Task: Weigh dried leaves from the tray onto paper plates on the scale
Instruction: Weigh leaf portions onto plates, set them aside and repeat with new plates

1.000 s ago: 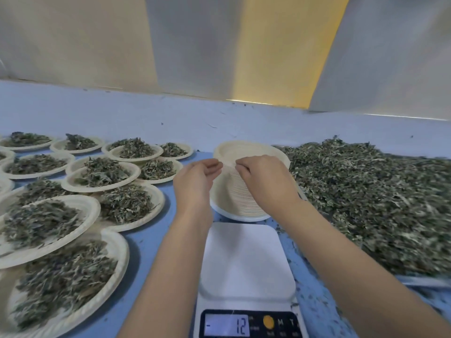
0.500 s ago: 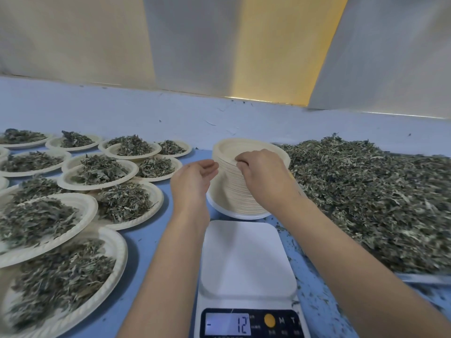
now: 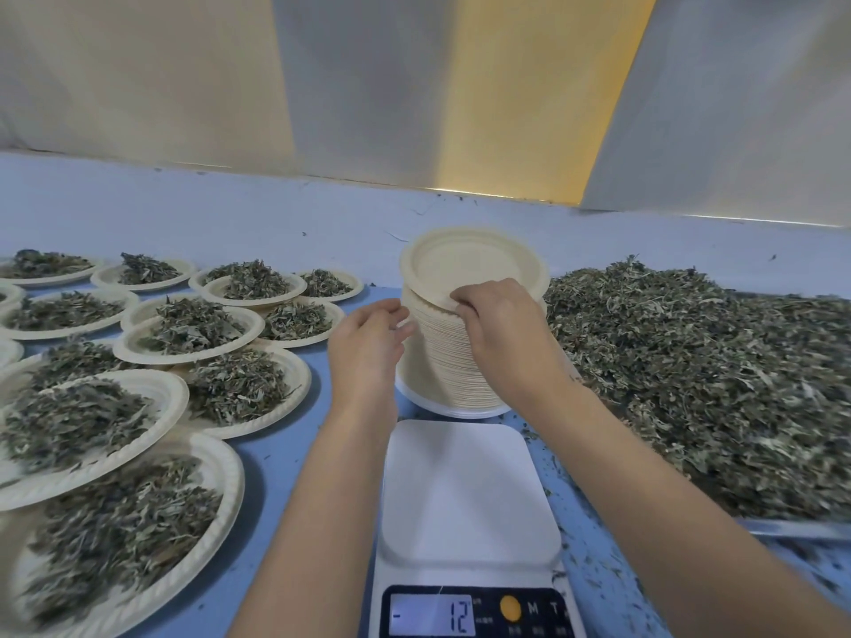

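Observation:
A tall stack of cream paper plates (image 3: 453, 366) stands just behind the white digital scale (image 3: 467, 490), whose platform is bare and whose display reads -12. My right hand (image 3: 499, 324) pinches the near rim of the top plate (image 3: 465, 264), which is tilted up off the stack. My left hand (image 3: 368, 338) rests against the left side of the stack with its fingers loosely curved. A big heap of dried leaves (image 3: 690, 370) fills the metal tray (image 3: 792, 529) on the right.
Several paper plates heaped with dried leaves (image 3: 193, 329) cover the blue table (image 3: 285, 453) on the left, some overlapping. Leaf crumbs lie scattered on the table between the scale and the tray. A pale wall rises behind.
My right hand has moved up from the side of the stack to its top and has lifted the near edge of the top plate. My left hand has stayed beside the stack.

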`<state>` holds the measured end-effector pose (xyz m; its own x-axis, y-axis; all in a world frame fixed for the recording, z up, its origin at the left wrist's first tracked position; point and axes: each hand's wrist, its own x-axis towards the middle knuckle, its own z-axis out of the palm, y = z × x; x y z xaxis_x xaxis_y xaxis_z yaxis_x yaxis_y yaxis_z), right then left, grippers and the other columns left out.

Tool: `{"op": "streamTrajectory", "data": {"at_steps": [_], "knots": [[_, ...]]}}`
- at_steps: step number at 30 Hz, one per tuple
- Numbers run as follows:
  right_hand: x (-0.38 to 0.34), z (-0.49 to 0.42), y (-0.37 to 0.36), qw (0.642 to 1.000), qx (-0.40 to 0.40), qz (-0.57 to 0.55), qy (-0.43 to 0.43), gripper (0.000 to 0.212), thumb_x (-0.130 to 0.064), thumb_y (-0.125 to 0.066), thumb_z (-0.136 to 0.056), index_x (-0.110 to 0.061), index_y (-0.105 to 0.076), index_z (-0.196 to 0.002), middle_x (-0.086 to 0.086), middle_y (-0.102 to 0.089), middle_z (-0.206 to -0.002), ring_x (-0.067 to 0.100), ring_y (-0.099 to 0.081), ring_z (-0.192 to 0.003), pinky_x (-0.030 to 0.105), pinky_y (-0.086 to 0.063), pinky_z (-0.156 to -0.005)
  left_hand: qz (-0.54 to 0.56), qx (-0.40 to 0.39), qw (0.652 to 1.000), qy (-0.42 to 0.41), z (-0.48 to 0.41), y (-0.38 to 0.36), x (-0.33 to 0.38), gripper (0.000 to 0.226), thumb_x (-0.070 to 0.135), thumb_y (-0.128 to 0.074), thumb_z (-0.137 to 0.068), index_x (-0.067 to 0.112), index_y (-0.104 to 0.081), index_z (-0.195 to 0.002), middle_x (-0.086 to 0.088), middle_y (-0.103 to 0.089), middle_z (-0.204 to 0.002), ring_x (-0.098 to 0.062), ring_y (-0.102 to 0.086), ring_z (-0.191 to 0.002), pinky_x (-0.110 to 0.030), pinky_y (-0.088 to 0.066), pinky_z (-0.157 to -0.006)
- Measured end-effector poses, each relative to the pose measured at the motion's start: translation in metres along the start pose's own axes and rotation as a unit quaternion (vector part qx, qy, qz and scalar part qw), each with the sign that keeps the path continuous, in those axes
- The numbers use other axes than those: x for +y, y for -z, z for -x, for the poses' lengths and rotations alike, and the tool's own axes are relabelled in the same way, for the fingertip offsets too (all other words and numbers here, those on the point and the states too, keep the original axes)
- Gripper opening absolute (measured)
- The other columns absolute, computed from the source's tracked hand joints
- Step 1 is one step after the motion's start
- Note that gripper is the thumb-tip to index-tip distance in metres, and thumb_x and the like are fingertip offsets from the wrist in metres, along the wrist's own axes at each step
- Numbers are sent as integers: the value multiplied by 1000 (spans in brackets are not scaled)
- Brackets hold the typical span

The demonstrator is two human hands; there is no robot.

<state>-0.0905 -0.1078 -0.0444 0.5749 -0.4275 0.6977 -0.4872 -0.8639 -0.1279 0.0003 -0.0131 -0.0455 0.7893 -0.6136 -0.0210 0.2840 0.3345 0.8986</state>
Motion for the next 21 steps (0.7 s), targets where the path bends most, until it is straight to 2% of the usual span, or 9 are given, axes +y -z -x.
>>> {"op": "streamTrajectory", "data": {"at_steps": [2, 4, 7, 10, 13, 16, 18, 19, 21], "knots": [[-5, 4, 1, 999, 21, -21, 24, 23, 4, -51, -91, 2, -66, -109, 16, -67, -100, 35, -55, -98, 28, -32, -81, -5, -12, 1000, -17, 0, 0, 0, 19, 8, -47, -95, 12, -59, -109, -2, -67, -100, -12, -67, -85, -19, -52, -75], [-11, 9, 1, 997, 39, -29, 56, 22, 10, -58, -82, 6, -68, -102, 18, -68, -92, 37, -60, -91, 29, -35, -82, -14, -33, 999, -31, 1, 0, 1, 12, 14, -51, -95, 14, -61, -100, -1, -69, -94, -11, -69, -79, -16, -54, -66], [-18, 17, 0, 991, 67, -27, 116, 18, 10, -62, -78, 7, -69, -94, 17, -68, -84, 36, -63, -81, 34, -40, -94, -57, -18, 996, -66, 2, 0, 1, 19, 21, -57, -93, 15, -60, -75, 6, -68, -67, -4, -66, -59, -14, -47, -53], [-21, 24, 1, 985, 82, -36, 145, 13, 2, -65, -81, 2, -71, -92, 11, -70, -86, 30, -66, -87, 43, -38, -105, -92, 13, 992, -89, 0, 2, 2, 25, 17, -60, -90, 14, -58, -65, 13, -51, -41, -1, -49, -39, -13, -40, -47], [-24, 26, 8, 987, 103, -115, 51, 24, -12, -61, -86, 1, -69, -105, 10, -66, -116, 27, -56, -118, 39, -19, -117, -106, 14, 991, -80, -1, 4, 5, 21, 17, -62, -88, 8, -59, -70, 11, -45, -37, -10, -43, -45, -21, -38, -51], [-20, 22, 17, 966, 161, -179, -91, 39, -11, -51, -93, -4, -53, -131, 7, -40, -147, 19, -30, -140, 27, -6, -118, -107, 3, 991, -74, -1, 5, 7, 13, 14, -61, -87, 1, -63, -87, 8, -42, -41, -18, -39, -59, -27, -33, -57], [-11, 20, 24, 939, 183, -224, -183, 47, -12, -48, -96, -11, -41, -142, 1, -31, -153, 12, -24, -141, 13, -10, -112, -130, -6, 988, -81, 0, 6, 10, 20, 12, -58, -86, -1, -64, -100, 4, -51, -51, -16, -44, -54, -25, -35, -55], [-6, 19, 27, 920, 187, -258, -226, 48, -13, -47, -96, -14, -39, -143, -2, -34, -151, 9, -28, -139, 12, -15, -110, -141, -12, 986, -88, 2, 5, 12, 25, 11, -57, -86, 8, -65, -109, 5, -57, -55, -13, -49, -50, -22, -38, -54], [1, 20, 34, 875, 182, -348, -284, 43, -14, -50, -95, -20, -47, -138, -7, -51, -137, 7, -46, -126, 24, -34, -108, -158, -27, 982, -104, 5, 5, 14, 42, 11, -54, -85, 28, -58, -123, 11, -62, -52, -4, -54, -45, -22, -43, -56]]}}
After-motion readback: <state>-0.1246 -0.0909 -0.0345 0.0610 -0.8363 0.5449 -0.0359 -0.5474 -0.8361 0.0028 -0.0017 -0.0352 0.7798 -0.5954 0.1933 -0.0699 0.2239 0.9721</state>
